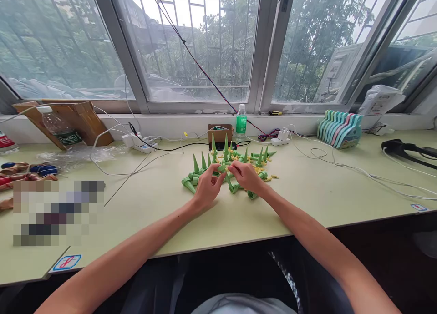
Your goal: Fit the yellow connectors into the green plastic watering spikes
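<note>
Over the middle of the table, my left hand (209, 186) pinches a green plastic spike piece (221, 168) by its round end. Close against it on the right, my right hand (246, 175) has its fingers pressed together at a small yellow part, mostly hidden by the fingertips. Around both hands lie several green cone-shaped plastic spikes (195, 164), some standing point up and others on their sides. Small yellow plastic pieces (274, 176) are scattered among them. One green spike (188, 184) rests on its side just left of my left hand.
Behind the pile are a small cardboard box (215, 133) and a green-labelled bottle (241, 122). White cables (324, 155) and a power strip (145, 146) run along the back. Teal hangers (339, 129) stand at right. Dolls (30, 170) lie at far left.
</note>
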### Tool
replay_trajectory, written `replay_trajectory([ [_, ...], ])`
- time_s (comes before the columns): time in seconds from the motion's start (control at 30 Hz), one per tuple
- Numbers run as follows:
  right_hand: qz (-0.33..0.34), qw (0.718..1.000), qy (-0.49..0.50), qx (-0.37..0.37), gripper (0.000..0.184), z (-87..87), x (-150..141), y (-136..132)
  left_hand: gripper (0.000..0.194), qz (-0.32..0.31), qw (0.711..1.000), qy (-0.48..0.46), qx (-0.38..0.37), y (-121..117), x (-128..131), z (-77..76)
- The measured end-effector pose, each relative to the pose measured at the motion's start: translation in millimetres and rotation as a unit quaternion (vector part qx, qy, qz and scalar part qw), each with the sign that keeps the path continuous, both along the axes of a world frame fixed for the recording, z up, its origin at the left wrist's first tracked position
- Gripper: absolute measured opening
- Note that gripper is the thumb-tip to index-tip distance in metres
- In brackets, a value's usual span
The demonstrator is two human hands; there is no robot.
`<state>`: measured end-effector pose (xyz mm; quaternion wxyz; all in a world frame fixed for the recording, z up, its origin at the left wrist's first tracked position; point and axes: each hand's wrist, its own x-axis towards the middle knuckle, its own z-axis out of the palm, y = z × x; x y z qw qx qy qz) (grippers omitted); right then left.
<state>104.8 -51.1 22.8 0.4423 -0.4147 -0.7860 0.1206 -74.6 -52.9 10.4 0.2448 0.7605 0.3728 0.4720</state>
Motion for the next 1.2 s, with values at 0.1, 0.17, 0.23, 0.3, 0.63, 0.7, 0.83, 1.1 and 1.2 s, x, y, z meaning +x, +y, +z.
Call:
replay_trajectory([
  [0.1, 0.0, 1.0, 0.002, 0.0, 0.036, -0.6, 0.2, 0.6, 0.028, 0.001, 1.0, 0.005, -0.005, -0.1, -0.1, 0.9],
  [0.17, 0.002, 1.0, 0.004, 0.0, 0.036, -0.9, 0.4, 1.0, 0.028, 0.002, 1.0, 0.009, -0.003, -0.3, -0.2, 1.6],
  [0.23, 0.004, 1.0, 0.004, 0.004, 0.035, -0.9, 0.6, 1.3, 0.028, 0.006, 1.0, 0.011, -0.001, -0.7, -0.2, 2.4],
  [0.3, 0.005, 1.0, 0.004, 0.005, 0.035, -0.7, 0.7, 1.3, 0.028, 0.01, 1.0, 0.012, -0.002, -1.2, -0.2, 3.2],
  [0.63, 0.004, 1.0, 0.005, 0.004, 0.036, -0.7, 0.2, 1.8, 0.03, 0.016, 1.0, 0.014, -0.008, -0.5, -0.1, 2.4],
  [0.7, 0.002, 1.0, 0.003, 0.003, 0.036, -0.9, 0.3, 1.8, 0.03, 0.016, 1.0, 0.011, -0.007, 0.1, -0.1, 1.3],
  [0.83, 0.002, 1.0, 0.001, -0.001, 0.037, -1.1, 0.1, 0.7, 0.031, 0.013, 1.0, -0.003, -0.012, 0.6, 0.1, -1.0],
  [1.1, 0.011, 1.0, 0.005, -0.007, 0.038, -4.6, 1.4, -0.8, 0.026, 0.007, 1.0, 0.005, -0.011, -1.7, 0.4, -3.8],
  [1.2, 0.009, 1.0, 0.001, -0.004, 0.04, -4.8, 1.9, -0.4, 0.026, -0.002, 1.0, 0.007, -0.01, -1.2, 0.3, -4.8],
])
